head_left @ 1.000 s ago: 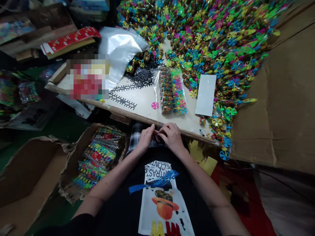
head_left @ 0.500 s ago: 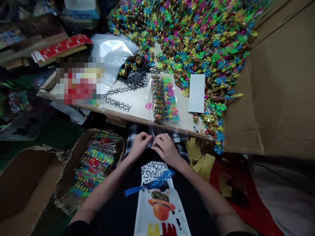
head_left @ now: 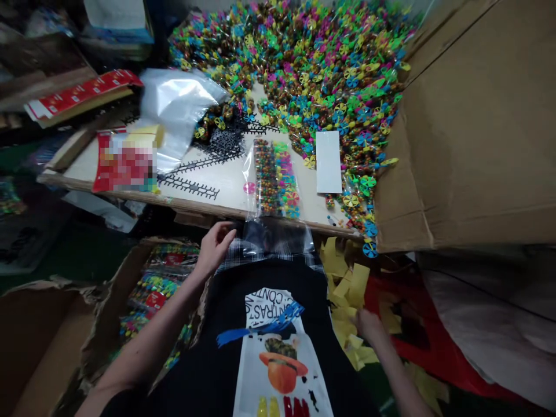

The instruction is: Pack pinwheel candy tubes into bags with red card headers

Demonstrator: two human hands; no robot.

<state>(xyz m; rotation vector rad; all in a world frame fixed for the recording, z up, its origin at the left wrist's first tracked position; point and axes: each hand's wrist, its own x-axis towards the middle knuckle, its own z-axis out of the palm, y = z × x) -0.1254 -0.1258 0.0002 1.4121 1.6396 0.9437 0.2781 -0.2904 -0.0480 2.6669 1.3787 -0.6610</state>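
Note:
A clear bag (head_left: 271,185) of beads and colourful little wheels lies at the table's front edge, its empty end hanging over the lap. Left of that loose end, my left hand (head_left: 218,242) is raised with fingers curled, thumb and fingertips close together; whether something small is between them cannot be made out. My right hand (head_left: 367,324) is low on the right beside the yellow paper pieces (head_left: 358,284), blurred, its fingers hidden. A white card (head_left: 329,162) lies right of the bag.
Many bagged bead toys (head_left: 321,69) are heaped across the table (head_left: 230,200). Black toothed strips (head_left: 191,185), plastic sheets (head_left: 174,104) and a red packet (head_left: 125,162) lie to the left. A large carton (head_left: 469,145) stands right; an open box (head_left: 108,307) of packs sits lower left.
Both hands have parted from the bag's open end. My left hand moved left, my right hand down and right to the yellow papers. The view shifted slightly.

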